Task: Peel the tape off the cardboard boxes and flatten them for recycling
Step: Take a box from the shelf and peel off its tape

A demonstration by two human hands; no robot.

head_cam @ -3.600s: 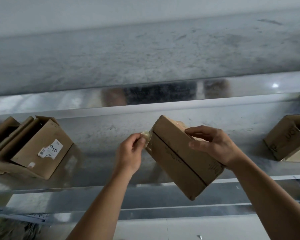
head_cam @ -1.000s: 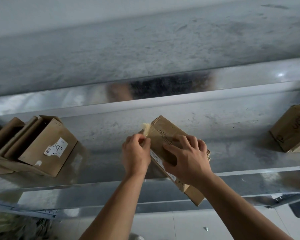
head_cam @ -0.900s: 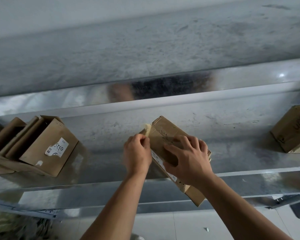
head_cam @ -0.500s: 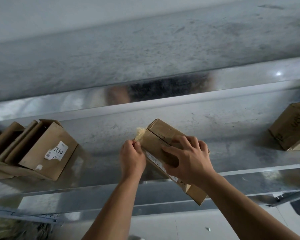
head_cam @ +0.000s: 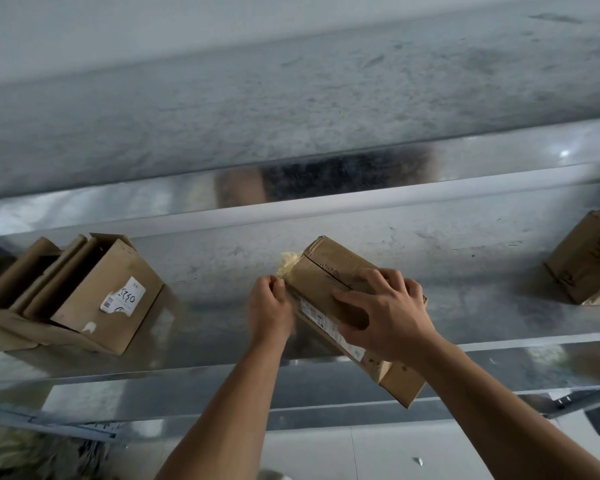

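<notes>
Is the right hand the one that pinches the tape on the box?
No, the left hand pinches the crumpled tape at the corner of the box, while the right hand grips the box.

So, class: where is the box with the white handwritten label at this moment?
In the head view, the labelled box sits at the left on the metal shelf, beside other cardboard, left of the left hand.

This looks like a storeroom or packing area: a long galvanized metal shelf (head_cam: 465, 323) runs along a bare, scuffed grey wall (head_cam: 291, 98) above a pale tiled floor (head_cam: 361, 452). Opened cardboard boxes (head_cam: 94, 296), one bearing a shipping label (head_cam: 123, 299), sit at the shelf's left end.
</notes>
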